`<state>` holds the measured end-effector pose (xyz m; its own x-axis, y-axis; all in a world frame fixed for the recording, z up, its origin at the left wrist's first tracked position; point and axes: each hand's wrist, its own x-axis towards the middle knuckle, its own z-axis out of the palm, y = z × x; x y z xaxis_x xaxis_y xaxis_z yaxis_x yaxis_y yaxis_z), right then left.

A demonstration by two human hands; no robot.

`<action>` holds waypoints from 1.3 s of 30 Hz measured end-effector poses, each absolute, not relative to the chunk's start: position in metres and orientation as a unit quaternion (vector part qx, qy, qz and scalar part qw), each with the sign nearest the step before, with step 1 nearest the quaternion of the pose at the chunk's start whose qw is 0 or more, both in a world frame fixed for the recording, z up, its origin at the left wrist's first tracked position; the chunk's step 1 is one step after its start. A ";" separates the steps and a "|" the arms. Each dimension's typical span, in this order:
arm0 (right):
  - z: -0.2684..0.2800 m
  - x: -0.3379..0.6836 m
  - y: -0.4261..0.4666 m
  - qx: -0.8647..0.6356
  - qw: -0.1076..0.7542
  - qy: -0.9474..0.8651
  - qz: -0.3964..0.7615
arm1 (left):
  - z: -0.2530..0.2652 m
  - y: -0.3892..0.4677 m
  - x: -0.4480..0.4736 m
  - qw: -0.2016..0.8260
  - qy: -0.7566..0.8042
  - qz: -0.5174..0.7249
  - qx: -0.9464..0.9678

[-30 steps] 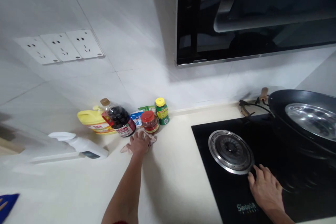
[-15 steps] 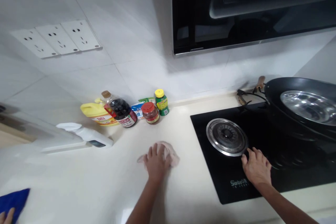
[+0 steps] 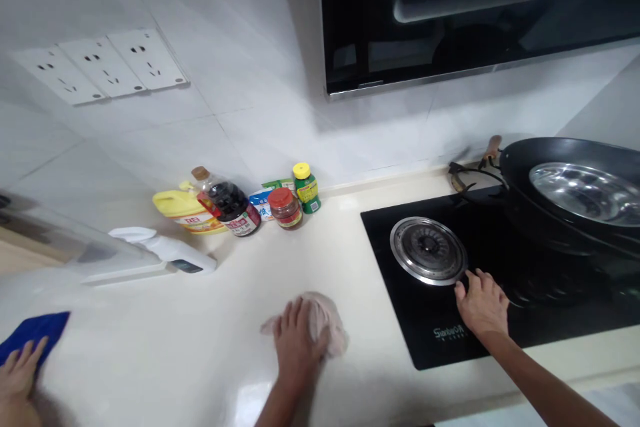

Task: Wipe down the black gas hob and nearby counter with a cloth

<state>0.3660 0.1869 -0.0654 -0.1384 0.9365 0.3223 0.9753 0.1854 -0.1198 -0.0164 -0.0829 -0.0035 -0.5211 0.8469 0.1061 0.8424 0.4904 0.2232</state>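
Observation:
My left hand (image 3: 296,339) presses down on a crumpled pale pink cloth (image 3: 327,327) on the counter, fingers over its left part and thumb against its folds. Part of the cloth is hidden under the palm. To the right, my right hand (image 3: 483,303) rests on the black glass cooktop (image 3: 425,340), with fingers slightly bent and apart and nothing visible in them. Its fingertips are by the metal rim of the round burner (image 3: 429,250). At the left edge, another person's hand (image 3: 20,373) lies on a dark blue cloth (image 3: 43,330).
Along the wall stand a yellow jug (image 3: 185,210), a dark sauce bottle (image 3: 233,207), a red-lidded jar (image 3: 285,209) and a green yellow-capped bottle (image 3: 307,188). A white device (image 3: 175,253) lies left. A wok (image 3: 520,160) holding a metal bowl (image 3: 585,190) sits right. The range hood (image 3: 470,73) overhangs.
My left hand has slid the pale cloth toward the counter's front. The other person's hand and blue cloth have come further into view. My right hand stays by the burner; the view shifts slightly.

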 end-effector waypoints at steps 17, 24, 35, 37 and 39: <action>-0.068 0.368 0.190 -0.634 0.184 -0.750 -0.040 | 0.022 -0.083 -0.069 -0.009 0.925 0.099 0.365; -0.059 0.363 0.185 -0.628 0.205 -0.750 -0.023 | -0.007 -0.179 0.053 -0.041 0.919 0.078 0.385; -0.049 0.375 0.188 -0.608 0.099 -0.783 0.083 | 0.012 -0.165 0.062 0.003 0.957 0.083 0.279; -0.052 0.392 0.179 -0.564 0.083 -0.817 0.087 | 0.020 -0.142 0.047 -0.016 0.969 0.085 0.230; -0.058 0.413 0.165 -0.525 0.094 -0.843 0.072 | 0.023 -0.117 0.039 -0.025 0.975 0.091 0.202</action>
<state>0.4134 0.1650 -0.0582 -0.4315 0.8983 0.0831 0.8710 0.4388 -0.2210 0.0395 -0.1174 0.0231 -0.9169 0.3897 0.0858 0.3988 0.9017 0.1668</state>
